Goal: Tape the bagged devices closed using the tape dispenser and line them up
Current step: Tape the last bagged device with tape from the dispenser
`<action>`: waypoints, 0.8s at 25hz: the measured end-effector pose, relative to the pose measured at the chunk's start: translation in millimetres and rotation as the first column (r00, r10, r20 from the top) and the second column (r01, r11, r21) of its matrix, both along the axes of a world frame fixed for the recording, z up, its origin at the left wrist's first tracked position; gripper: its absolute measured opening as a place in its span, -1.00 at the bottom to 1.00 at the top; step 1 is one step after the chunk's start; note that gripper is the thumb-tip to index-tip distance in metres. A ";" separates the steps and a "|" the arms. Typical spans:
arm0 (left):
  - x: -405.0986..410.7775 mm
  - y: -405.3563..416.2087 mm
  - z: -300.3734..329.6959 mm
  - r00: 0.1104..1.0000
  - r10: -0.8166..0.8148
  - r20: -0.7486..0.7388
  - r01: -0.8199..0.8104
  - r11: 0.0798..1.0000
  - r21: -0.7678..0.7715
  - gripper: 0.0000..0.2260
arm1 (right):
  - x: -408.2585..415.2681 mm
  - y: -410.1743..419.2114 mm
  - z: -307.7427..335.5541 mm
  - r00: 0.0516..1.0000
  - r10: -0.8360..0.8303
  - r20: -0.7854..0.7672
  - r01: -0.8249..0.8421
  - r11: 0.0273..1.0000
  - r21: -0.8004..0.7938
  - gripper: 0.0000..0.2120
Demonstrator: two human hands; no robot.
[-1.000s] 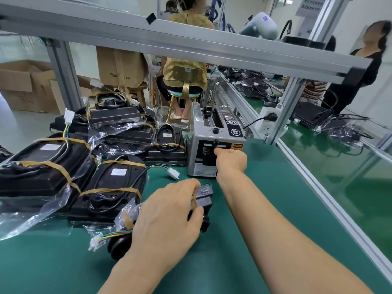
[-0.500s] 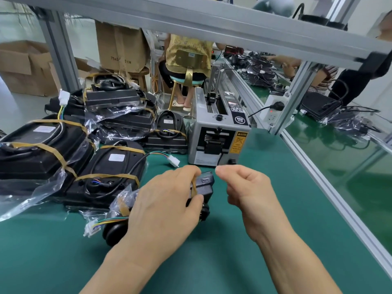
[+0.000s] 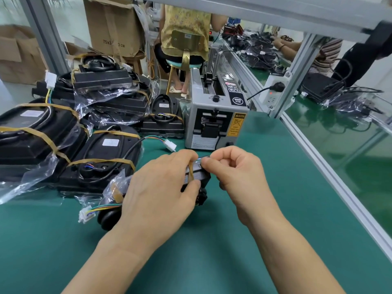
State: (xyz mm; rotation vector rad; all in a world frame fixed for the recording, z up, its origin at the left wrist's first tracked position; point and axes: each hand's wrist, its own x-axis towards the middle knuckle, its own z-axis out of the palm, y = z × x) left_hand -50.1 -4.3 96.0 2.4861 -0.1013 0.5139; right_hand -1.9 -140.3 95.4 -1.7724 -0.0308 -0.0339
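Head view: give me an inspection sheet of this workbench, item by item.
Surface: green mat, bare on the near right.
Job's things: tape dispenser at the back; small bagged device under both hands; taped bagged devices piled on the left.
Clutter: loose clear bag plastic at the left edge.
Hands: left hand grips the small device; right hand pinches a tape strip at its top.
Cables: white connector on coloured wires; dispenser plug in a power strip.
Surroundings: aluminium frame, cardboard boxes, seated workers behind.
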 end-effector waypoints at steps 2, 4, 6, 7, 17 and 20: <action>0.0 0.1 0.4 1.000 0.000 0.005 0.000 1.000 0.000 -0.69 | 0.4 -0.4 -0.1 1.000 0.013 -0.027 -0.012 0.998 0.055 -0.83; -0.4 0.0 0.3 1.000 -0.002 0.008 0.002 1.000 0.004 -0.68 | 0.9 0.0 -1.0 0.998 0.038 -0.056 -0.030 0.990 0.137 -0.83; -0.9 -0.3 0.0 1.000 -0.006 0.011 0.006 1.000 0.006 -0.68 | 0.6 -0.8 -0.4 0.995 0.055 -0.082 -0.037 0.978 0.204 -0.83; -1.1 -0.3 -0.2 1.000 -0.007 0.012 0.007 1.000 0.006 -0.67 | 0.0 -0.8 0.1 0.994 0.069 -0.084 -0.050 0.976 0.213 -0.84; 0.1 -0.3 0.7 1.000 0.009 0.004 -0.009 1.000 0.020 -0.68 | 0.4 3.1 -4.7 0.993 0.116 -0.027 -0.112 0.986 0.126 -0.83; -1.0 -1.2 3.6 1.000 -0.012 -0.003 0.012 1.000 0.025 -0.67 | 1.6 1.2 -5.6 0.990 0.135 -0.032 -0.126 0.972 0.199 -0.80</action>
